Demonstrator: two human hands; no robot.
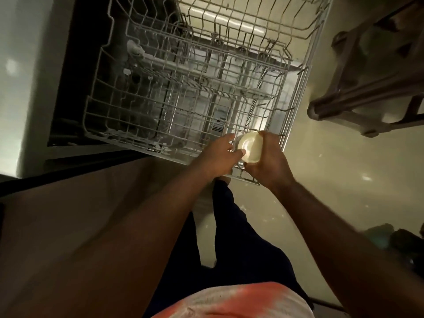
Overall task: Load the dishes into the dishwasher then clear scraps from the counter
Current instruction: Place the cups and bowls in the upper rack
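The small bowl [250,145] sat at the near right corner of the pulled-out wire rack [137,145] of the dishwasher [78,56], turned so that what looked like its round base faced up. The right hand [269,165] was curled round its right side and gripped it from there. The left hand [219,153] lay against its left side with the fingers fairly straight and the thumb across the base, steadying rather than clasping. The bowl looked pale, glossy and hard, most likely ceramic or glass: light enough for one hand, but stiff, brittle and likely slick if wet, so a knock against the wires could chip it. The safest hold seemed to be round the wall near the rim, fingers and thumb on opposite sides, easing it down between the tines rather than dropping it. Whether it already rested on the rack could not be told.
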